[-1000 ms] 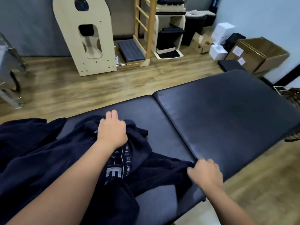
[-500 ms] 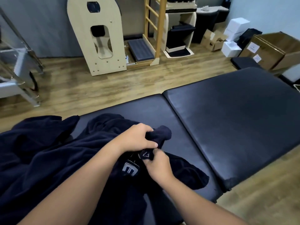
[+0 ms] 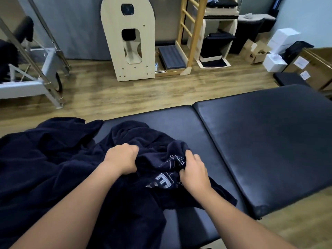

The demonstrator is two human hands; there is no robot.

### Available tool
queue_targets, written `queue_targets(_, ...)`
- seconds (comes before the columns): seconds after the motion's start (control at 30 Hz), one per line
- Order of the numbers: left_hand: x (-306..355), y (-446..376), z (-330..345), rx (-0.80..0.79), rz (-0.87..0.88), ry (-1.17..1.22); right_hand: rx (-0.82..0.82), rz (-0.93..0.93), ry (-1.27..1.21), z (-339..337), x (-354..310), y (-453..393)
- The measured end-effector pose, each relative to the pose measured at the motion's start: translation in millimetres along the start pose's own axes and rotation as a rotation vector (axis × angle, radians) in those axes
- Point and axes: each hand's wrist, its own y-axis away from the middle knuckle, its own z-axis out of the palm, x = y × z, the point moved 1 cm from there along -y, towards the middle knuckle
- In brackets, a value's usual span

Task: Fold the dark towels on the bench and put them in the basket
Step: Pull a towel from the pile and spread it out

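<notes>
From my head view, I look down on a black padded desk (image 3: 260, 141) split by a seam into two cushions, the right one bare and slightly shiny. A heap of dark towels (image 3: 45, 159) covers the left cushion and spills toward me. My left hand (image 3: 122, 159) is curled into the cloth, gripping a bunched fold. My right hand (image 3: 194, 171) pinches the same towel just beside its pale stitched lettering (image 3: 165, 178). Beyond the desk lies a wooden plank floor (image 3: 107, 92). Far across it stand a pale wooden arched unit (image 3: 128, 40), a ladder-like wooden frame (image 3: 190, 29), a grey metal frame (image 3: 36, 76) at far left, and cardboard and white boxes (image 3: 280, 49) at far right.
</notes>
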Motion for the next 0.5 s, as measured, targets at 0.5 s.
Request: queue_targets(0.5, 258.4, -81.5, -55.7, 0.328, 0.277, 0.139, 0.224, 0.292, -0.017, -150.0, 212.9, -34.0)
